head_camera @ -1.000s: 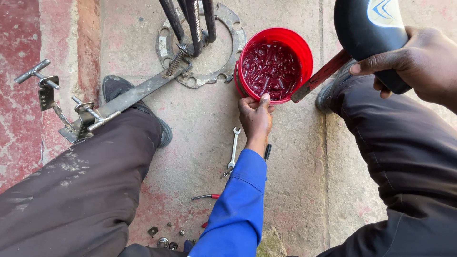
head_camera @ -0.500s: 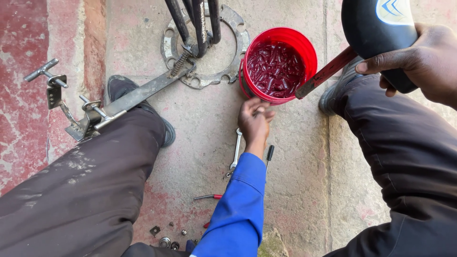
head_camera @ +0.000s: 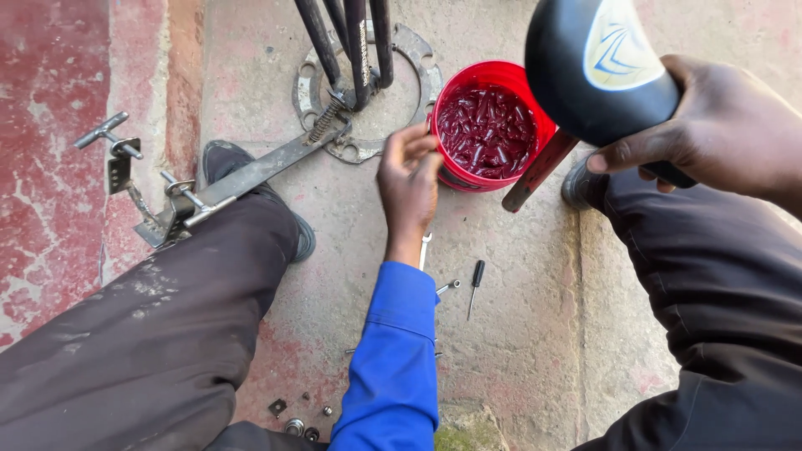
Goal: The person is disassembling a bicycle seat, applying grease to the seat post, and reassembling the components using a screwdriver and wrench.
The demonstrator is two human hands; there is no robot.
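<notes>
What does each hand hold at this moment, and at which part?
The right hand holds a black bicycle saddle by its narrow end. The left hand hovers beside the red bucket, fingers curled; whether it holds anything small cannot be told.

Left hand [head_camera: 409, 179] beside red bucket [head_camera: 535, 163], right hand [head_camera: 710, 134] on black saddle [head_camera: 585, 71]

My two hands [head_camera: 409, 179], one red bucket [head_camera: 489, 125], one black saddle [head_camera: 597, 71], one screwdriver [head_camera: 474, 284], one metal ring [head_camera: 368, 83].
</notes>
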